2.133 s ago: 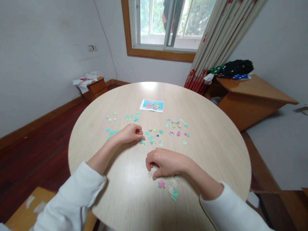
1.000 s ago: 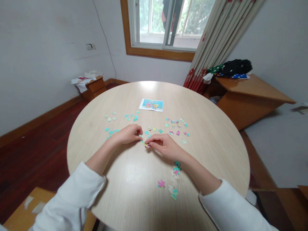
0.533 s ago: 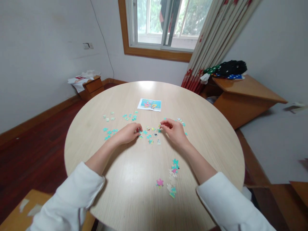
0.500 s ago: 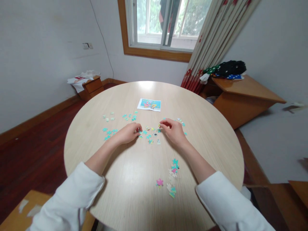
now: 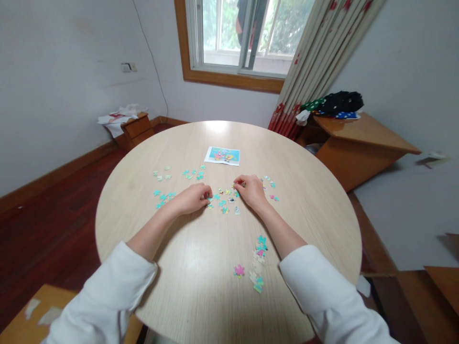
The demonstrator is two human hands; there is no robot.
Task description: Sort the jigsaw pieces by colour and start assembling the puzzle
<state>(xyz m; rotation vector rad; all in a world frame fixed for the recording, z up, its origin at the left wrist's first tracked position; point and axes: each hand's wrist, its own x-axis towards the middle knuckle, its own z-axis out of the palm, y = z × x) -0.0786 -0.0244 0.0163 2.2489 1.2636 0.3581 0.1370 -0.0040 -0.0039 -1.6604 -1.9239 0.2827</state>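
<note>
Several loose jigsaw puzzle pieces (image 5: 223, 203) lie in a group between my two hands, teal, yellow and white. My right hand (image 5: 251, 192) is closed in a pinch at the right side of this group, and a small yellowish puzzle piece (image 5: 233, 187) shows at its fingertips. On the left side, my left hand (image 5: 195, 197) rests low with curled fingers beside a teal puzzle piece (image 5: 210, 202); its fingers hide whatever may be in them. Beyond the hands lies a picture sheet (image 5: 224, 155) with pink and yellow cartoon figures on blue.
More puzzle pieces lie in clusters on the round table (image 5: 186, 286): teal ones (image 5: 163, 197) by my left forearm, pale ones (image 5: 159, 177) farther left, mixed ones (image 5: 258, 263) near my right forearm. A wooden cabinet (image 5: 362, 153) with cloths stands beyond the table at right.
My right hand has shifted slightly left, toward the middle group, with the yellowish piece at its fingertips. Pink and teal pieces to its right are now uncovered. My left hand has barely moved.
</note>
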